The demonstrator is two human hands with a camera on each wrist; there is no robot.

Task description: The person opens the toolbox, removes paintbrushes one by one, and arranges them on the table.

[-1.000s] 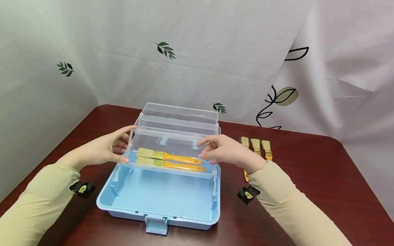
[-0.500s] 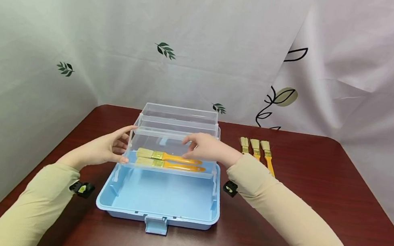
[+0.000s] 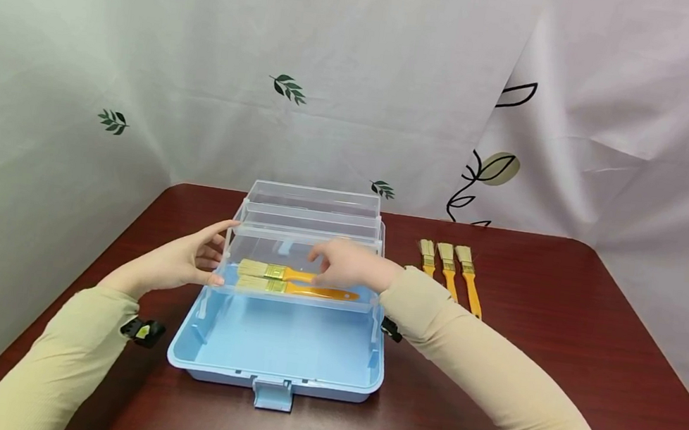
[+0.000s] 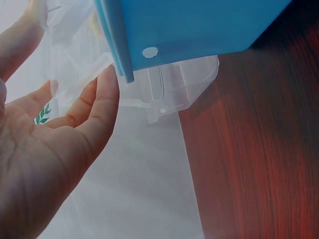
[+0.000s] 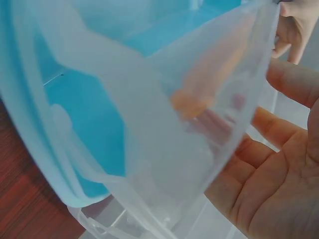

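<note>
Brushes in clear tray: 2 (image 3: 287, 274) (image 3: 298, 289)
Brushes on table, right of box: 3 (image 3: 427, 256) (image 3: 448, 269) (image 3: 470, 279)
Blue tiered box: 1 (image 3: 278, 353)
Hands: 2 (image 3: 176, 263) (image 3: 348, 265)

Left hand (image 3: 176, 263): fingers straight, spread, palm facing right. Right hand (image 3: 348, 265): fingers relaxed, extended leftward, forearm angled inward. Both sleeved forearms enter from the near table edge
</note>
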